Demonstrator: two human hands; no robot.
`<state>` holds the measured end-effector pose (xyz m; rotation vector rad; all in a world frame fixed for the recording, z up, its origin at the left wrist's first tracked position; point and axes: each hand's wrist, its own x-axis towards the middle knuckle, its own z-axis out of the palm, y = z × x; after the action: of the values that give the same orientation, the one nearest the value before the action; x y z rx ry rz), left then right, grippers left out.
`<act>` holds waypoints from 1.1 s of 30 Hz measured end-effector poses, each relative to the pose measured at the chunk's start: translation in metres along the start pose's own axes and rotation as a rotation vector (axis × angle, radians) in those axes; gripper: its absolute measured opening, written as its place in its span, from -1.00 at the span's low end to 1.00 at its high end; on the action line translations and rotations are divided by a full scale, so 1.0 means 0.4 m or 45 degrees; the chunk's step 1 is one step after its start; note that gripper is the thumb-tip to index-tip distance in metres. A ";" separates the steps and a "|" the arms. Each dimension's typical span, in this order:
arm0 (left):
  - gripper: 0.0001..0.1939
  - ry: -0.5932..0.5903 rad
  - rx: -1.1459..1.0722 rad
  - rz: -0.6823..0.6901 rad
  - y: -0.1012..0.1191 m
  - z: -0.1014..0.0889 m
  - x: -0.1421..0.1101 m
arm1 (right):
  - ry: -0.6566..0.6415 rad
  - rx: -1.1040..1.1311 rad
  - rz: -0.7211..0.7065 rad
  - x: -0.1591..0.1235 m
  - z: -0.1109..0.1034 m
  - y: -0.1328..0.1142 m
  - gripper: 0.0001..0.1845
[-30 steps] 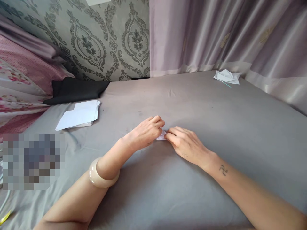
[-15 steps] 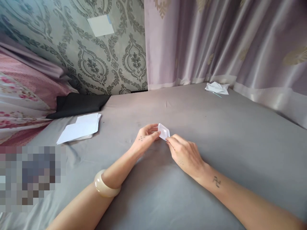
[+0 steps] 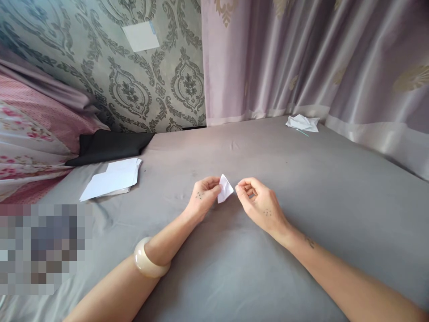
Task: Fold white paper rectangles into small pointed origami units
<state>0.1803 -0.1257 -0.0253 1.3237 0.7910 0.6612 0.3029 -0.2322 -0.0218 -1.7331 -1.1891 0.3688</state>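
Observation:
My left hand pinches a small folded white paper between thumb and fingers. The paper now shows as a pointed, roughly triangular shape, tilted up off the sheet. Just to its right, my right hand is apart from the paper. Its fingers are curled, with the thumb tip close against the fingertips and nothing seen between them. Both hands are over the middle of the grey sheet. A cream bangle circles my left wrist.
A stack of white paper lies at left, beside a folded black cloth. Several folded white papers and a thin greenish stick lie at the far right. Purple curtains hang along the back. A blurred patch covers the lower left.
My right hand has let go of the folded paper and drawn slightly right. The paper has turned in my left hand, from a four-sided to a pointed outline.

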 end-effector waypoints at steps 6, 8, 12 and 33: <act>-0.79 -0.054 0.136 0.130 -0.012 0.020 -0.016 | -0.190 0.116 0.212 0.025 0.009 0.008 -0.79; -0.80 -0.061 0.198 0.163 -0.017 0.024 -0.021 | -0.180 0.098 0.240 0.026 0.013 0.010 -0.79; -0.81 -0.018 0.356 0.212 -0.027 0.028 -0.024 | -0.148 0.050 0.264 0.025 0.020 0.018 -0.74; -0.79 -0.031 0.732 0.425 -0.016 0.035 -0.039 | -0.208 0.053 0.316 0.031 0.026 0.037 -0.75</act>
<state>0.1822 -0.1474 -0.0290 2.0139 0.7766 0.7030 0.3100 -0.2170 -0.0359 -1.8464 -1.0732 0.6905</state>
